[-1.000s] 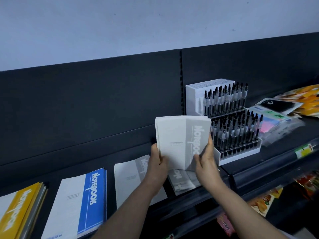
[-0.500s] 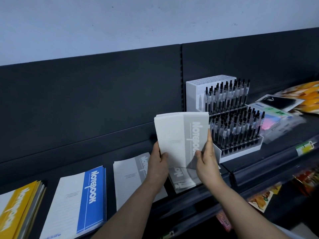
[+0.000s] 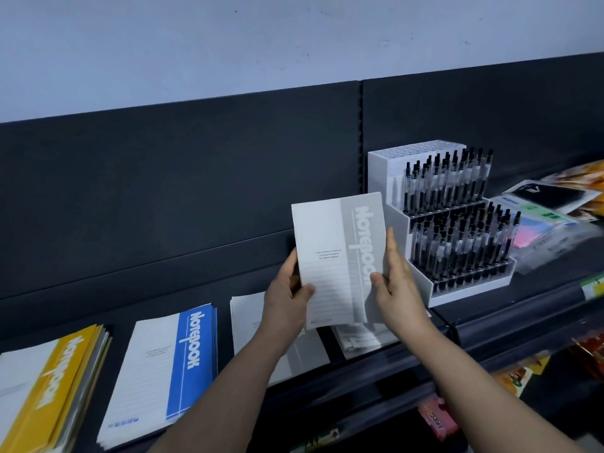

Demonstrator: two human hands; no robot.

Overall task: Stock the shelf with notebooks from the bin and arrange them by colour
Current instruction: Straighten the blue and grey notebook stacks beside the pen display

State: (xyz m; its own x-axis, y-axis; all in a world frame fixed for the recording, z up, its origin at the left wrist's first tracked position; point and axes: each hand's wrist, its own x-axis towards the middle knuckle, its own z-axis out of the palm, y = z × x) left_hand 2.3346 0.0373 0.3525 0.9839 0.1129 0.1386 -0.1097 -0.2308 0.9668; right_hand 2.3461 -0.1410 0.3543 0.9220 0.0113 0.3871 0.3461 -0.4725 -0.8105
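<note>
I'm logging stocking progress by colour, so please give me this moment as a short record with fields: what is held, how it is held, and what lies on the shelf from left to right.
held: grey notebook, upright above the shelf
grip: left hand holds its left edge, right hand its right edge
piles, left to right: yellow notebooks, blue notebooks, grey pile
below the held one: loose notebook, grey, partly hidden
further right: pen stand
</note>
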